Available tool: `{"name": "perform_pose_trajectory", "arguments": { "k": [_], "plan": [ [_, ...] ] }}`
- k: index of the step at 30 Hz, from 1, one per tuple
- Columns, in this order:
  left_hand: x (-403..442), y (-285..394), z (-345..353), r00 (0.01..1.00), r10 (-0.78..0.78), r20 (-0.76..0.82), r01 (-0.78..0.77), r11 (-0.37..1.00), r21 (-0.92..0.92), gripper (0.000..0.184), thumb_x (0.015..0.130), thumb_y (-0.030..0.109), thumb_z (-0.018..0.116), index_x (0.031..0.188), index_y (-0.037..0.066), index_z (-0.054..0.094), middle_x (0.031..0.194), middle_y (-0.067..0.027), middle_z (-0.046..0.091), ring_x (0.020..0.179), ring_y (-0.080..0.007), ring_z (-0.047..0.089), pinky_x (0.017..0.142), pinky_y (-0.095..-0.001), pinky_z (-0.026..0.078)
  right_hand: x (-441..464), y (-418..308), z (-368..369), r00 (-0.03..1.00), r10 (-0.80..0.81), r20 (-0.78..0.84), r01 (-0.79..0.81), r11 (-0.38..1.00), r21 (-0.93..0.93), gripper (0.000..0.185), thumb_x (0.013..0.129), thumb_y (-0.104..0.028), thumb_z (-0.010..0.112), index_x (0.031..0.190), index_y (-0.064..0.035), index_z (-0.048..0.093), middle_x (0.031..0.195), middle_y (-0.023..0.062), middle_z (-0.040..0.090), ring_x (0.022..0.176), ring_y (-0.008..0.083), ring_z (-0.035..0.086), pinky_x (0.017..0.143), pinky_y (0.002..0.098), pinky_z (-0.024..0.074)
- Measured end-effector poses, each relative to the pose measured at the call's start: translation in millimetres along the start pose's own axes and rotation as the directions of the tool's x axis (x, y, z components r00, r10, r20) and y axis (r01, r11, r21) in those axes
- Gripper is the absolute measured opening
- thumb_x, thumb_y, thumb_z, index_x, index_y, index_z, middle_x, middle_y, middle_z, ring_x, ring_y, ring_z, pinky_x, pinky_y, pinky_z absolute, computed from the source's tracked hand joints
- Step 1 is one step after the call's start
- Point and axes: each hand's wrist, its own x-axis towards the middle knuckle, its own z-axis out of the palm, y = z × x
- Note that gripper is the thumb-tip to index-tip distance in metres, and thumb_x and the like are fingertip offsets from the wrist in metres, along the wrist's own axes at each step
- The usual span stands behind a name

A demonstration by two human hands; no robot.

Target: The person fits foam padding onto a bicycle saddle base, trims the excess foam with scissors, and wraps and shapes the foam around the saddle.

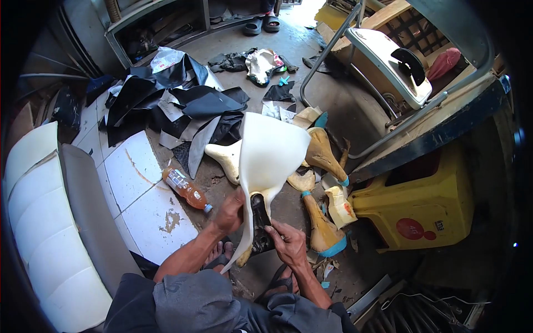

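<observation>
A yellow plastic stool (438, 200) stood well to the right of the right grip (290, 244). The white foam piece (273, 152) rose between and beyond both grips, and the left grip (229, 213) was clamped on its left edge. A dark part (260, 216) showed in the foam's lower section, between the grips; the right grip's bent fingers touched along its right side, though how tightly they pinched could not be told. A bottle of orange liquid (186, 190) lay left of the left grip.
</observation>
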Motion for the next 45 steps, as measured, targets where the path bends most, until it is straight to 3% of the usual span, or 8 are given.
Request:
{"name": "perform_pose_trajectory", "arguments": {
  "k": [5,15,20,28,35,38,40,45],
  "plan": [
    [1.2,-1.3,17.5,0.997,0.055,-0.058,-0.048,0.992,0.116,0.056,0.096,0.045,0.064,0.131,0.003,0.051,0.101,-0.0087,0.069,0.083,-0.0163,0.071,0.069,-0.0262,0.062,-5.6,5.0,7.5,0.999,-0.02,0.031,0.02,1.0,0.009,0.025,0.091,-0.012,0.071,0.114,-0.0021,0.072,0.078,0.0158,0.068,0.067,0.0247,0.067,0.063,0.0333,0.0505],
    [3.4,1.7,15.9,0.998,-0.014,-0.064,0.028,0.977,0.209,0.035,0.098,0.026,0.068,0.124,0.006,0.058,0.098,-0.0039,0.068,0.079,-0.011,0.069,0.065,-0.0216,0.056,-7.7,2.4,11.4,0.997,0.044,0.066,-0.043,0.999,-0.01,0.027,0.091,-0.015,0.072,0.115,-0.0007,0.071,0.084,0.0185,0.069,0.072,0.0276,0.07,0.065,0.0335,0.0521],
    [0.3,-13.3,17.9,0.984,0.177,-0.013,-0.166,0.942,0.291,0.058,0.094,0.028,0.072,0.138,0.002,0.044,0.114,-0.0107,0.066,0.088,-0.0189,0.069,0.078,-0.0312,0.058,-3.9,-6.3,4.5,0.992,0.126,-0.003,-0.125,0.992,0.02,0.026,0.091,-0.015,0.072,0.113,-0.0017,0.072,0.081,0.0175,0.069,0.07,0.0278,0.069,0.065,0.0333,0.0512],
    [-7.7,-6.5,31.2,0.948,-0.004,-0.317,0.146,0.893,0.425,0.032,0.085,0.014,0.077,0.11,-0.001,0.064,0.088,-0.0054,0.07,0.078,-0.0137,0.067,0.071,-0.0292,0.056,-2.1,-0.4,8.0,0.994,0.093,0.053,-0.09,0.994,-0.066,0.028,0.094,-0.016,0.069,0.118,-0.0039,0.071,0.086,0.0183,0.07,0.075,0.0253,0.071,0.069,0.0334,0.0524],
    [13.0,41.5,2.5,0.917,-0.04,-0.396,0.028,0.999,-0.035,0.016,0.086,0.015,0.071,0.091,0.001,0.063,0.078,-0.0085,0.067,0.071,-0.0195,0.07,0.071,-0.0344,0.061,15.1,9.5,-51.8,0.979,0.065,-0.192,-0.052,0.996,0.07,0.046,0.096,-0.023,0.067,0.135,-0.0005,0.058,0.111,0.0194,0.07,0.105,0.0312,0.068,0.091,0.037,0.0529],
    [13.0,57.1,-7.2,0.918,-0.083,-0.387,-0.011,0.972,-0.236,0.016,0.088,0.014,0.069,0.095,0.002,0.061,0.079,-0.0061,0.064,0.073,-0.0204,0.068,0.079,-0.0378,0.058,7.9,51.5,-61.8,0.943,0.231,-0.239,-0.118,0.905,0.408,0.061,0.095,-0.03,0.07,0.146,-0.005,0.047,0.133,0.0183,0.06,0.125,0.0312,0.057,0.106,0.0399,0.0452],
    [14.4,59.2,-1.5,0.924,0.006,-0.383,-0.124,0.951,-0.283,0.016,0.086,0.019,0.07,0.086,0.005,0.062,0.075,-0.005,0.064,0.073,-0.0199,0.067,0.073,-0.0348,0.059,3.5,72.3,-54.6,0.931,0.305,-0.199,0.06,0.41,0.91,0.084,0.09,-0.042,0.073,0.156,-0.0115,0.031,0.149,0.0187,0.042,0.139,0.0329,0.043,0.116,0.0452,0.035],
    [13.9,54.3,-5.4,0.938,0.021,-0.347,-0.185,0.875,-0.447,0.016,0.093,0.014,0.064,0.106,0.008,0.059,0.081,-0.0035,0.06,0.077,-0.0187,0.062,0.08,-0.038,0.052,-11.2,78.4,-0.3,0.934,0.358,0.005,-0.052,0.12,0.991,0.111,0.076,-0.05,0.084,0.159,-0.0167,0.018,0.157,0.0114,0.032,0.144,0.031,0.035,0.12,0.0472,0.0299]
  ]
}}
